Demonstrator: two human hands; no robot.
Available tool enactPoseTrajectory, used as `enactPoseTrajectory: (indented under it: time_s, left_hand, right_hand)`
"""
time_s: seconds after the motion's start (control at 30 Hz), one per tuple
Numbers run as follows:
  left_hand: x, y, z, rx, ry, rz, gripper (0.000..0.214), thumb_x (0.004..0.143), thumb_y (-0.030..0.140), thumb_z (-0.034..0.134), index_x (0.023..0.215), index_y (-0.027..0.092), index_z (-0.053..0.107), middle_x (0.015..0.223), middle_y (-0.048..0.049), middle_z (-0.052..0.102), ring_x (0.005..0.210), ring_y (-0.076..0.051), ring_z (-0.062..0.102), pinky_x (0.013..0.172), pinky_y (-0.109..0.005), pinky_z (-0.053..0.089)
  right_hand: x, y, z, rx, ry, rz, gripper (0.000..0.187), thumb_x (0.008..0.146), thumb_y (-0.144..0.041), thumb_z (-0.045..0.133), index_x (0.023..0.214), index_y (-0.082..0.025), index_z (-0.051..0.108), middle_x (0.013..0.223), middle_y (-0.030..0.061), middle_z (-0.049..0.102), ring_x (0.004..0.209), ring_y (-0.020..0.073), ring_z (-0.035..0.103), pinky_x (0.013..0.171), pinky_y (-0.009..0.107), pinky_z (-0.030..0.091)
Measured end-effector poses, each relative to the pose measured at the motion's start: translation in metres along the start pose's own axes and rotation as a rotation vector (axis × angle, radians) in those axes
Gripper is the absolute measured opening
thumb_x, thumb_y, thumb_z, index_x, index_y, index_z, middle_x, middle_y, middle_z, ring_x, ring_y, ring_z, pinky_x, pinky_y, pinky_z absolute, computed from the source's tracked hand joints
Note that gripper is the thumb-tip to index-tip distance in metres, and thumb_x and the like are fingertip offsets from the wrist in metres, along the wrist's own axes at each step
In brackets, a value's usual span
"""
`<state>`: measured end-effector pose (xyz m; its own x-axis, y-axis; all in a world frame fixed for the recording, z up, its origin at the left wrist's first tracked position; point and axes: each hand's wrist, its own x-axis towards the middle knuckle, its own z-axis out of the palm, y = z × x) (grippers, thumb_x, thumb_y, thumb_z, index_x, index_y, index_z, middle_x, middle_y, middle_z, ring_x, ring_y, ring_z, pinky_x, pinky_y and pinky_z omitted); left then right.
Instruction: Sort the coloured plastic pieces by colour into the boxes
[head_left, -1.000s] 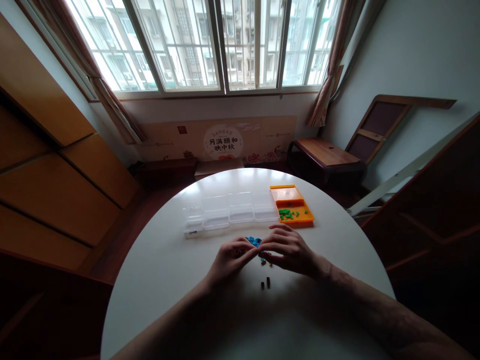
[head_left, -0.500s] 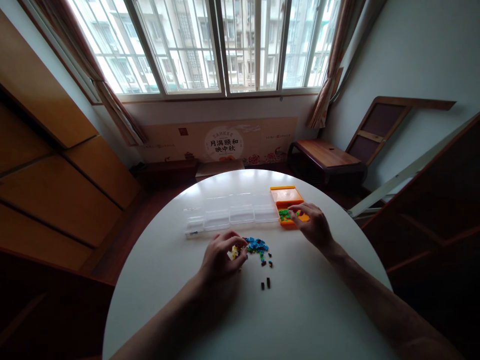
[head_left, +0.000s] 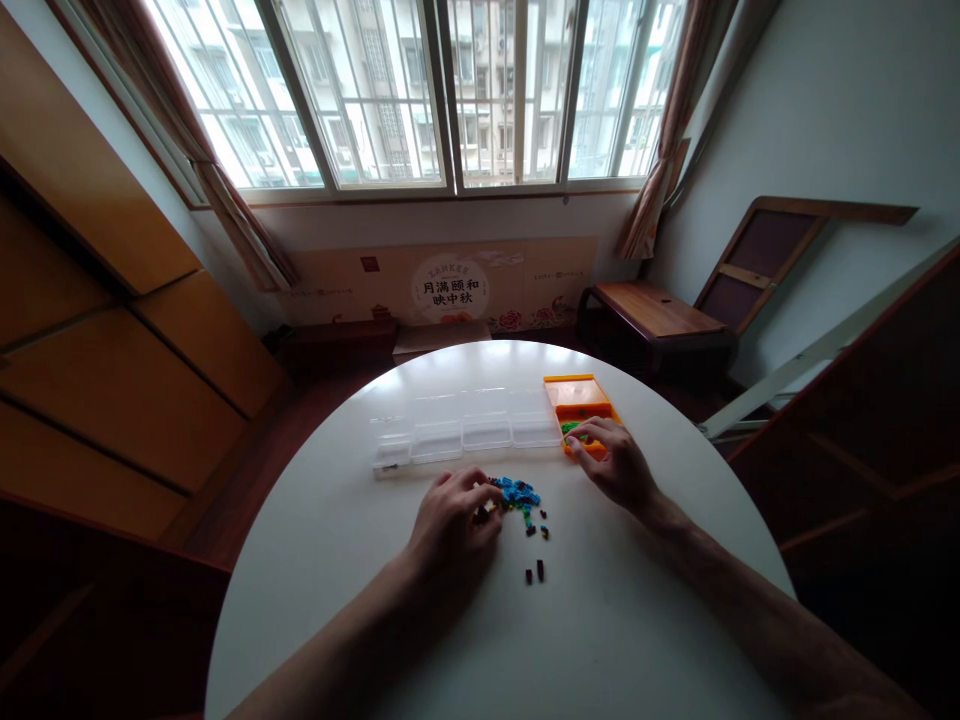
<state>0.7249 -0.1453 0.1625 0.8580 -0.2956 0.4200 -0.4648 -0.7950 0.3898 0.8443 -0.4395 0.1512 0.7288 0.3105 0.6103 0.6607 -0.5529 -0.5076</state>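
Note:
A small heap of tiny bricks (head_left: 517,494), mostly blue with some green and dark ones, lies mid-table. My left hand (head_left: 454,520) rests at the heap's left edge, its fingers curled in among the pieces. My right hand (head_left: 616,462) hovers over the near end of the orange tray (head_left: 574,389), which holds green pieces (head_left: 570,427); its fingers are bent down over them and hide what they touch. Two dark bricks (head_left: 534,573) lie apart, nearer to me.
A row of clear plastic compartment boxes (head_left: 465,432) stands left of the orange tray on the round white table (head_left: 337,540). Beyond the table are a low wooden bench (head_left: 654,310), a window wall and wooden cabinets at left.
My right hand left the heap and went right to the orange tray, then drew slightly back toward its near end. My left hand stayed at the heap, shifting a little.

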Motion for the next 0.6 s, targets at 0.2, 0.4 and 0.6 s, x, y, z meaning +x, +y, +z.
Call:
enactPoseTrajectory:
  time_s: [0.2, 0.4, 0.6]
  left_hand:
    - [0.001, 0.001, 0.002, 0.011, -0.011, -0.016, 0.008, 0.090, 0.016, 0.073, 0.094, 0.023, 0.075, 0.105, -0.0042, 0.077, 0.093, -0.022, 0.072, 0.090, -0.038, 0.046]
    - [0.002, -0.001, 0.002, -0.154, 0.040, -0.040, 0.008, 0.099, 0.022, 0.069, 0.096, 0.022, 0.077, 0.100, -0.0051, 0.075, 0.087, -0.019, 0.070, 0.086, -0.036, 0.048]
    - [0.008, 0.010, -0.001, -0.620, 0.059, -0.197, 0.026, 0.102, 0.041, 0.073, 0.099, 0.017, 0.080, 0.095, -0.0074, 0.068, 0.080, -0.016, 0.064, 0.072, -0.027, 0.054]
  right_hand:
    - [0.000, -0.001, 0.002, 0.013, -0.006, -0.019, 0.018, 0.104, -0.031, 0.065, 0.093, -0.023, 0.076, 0.096, 0.0066, 0.076, 0.092, 0.0267, 0.072, 0.090, 0.044, 0.058]
    - [-0.001, -0.014, 0.000, 0.066, 0.004, -0.106, 0.014, 0.103, -0.029, 0.066, 0.097, -0.024, 0.078, 0.098, 0.0077, 0.077, 0.095, 0.0274, 0.073, 0.091, 0.046, 0.060]
    - [-0.004, -0.047, 0.002, 0.188, -0.139, -0.441, 0.012, 0.100, -0.025, 0.074, 0.112, -0.026, 0.074, 0.100, 0.0044, 0.079, 0.093, 0.0226, 0.073, 0.099, 0.045, 0.059]
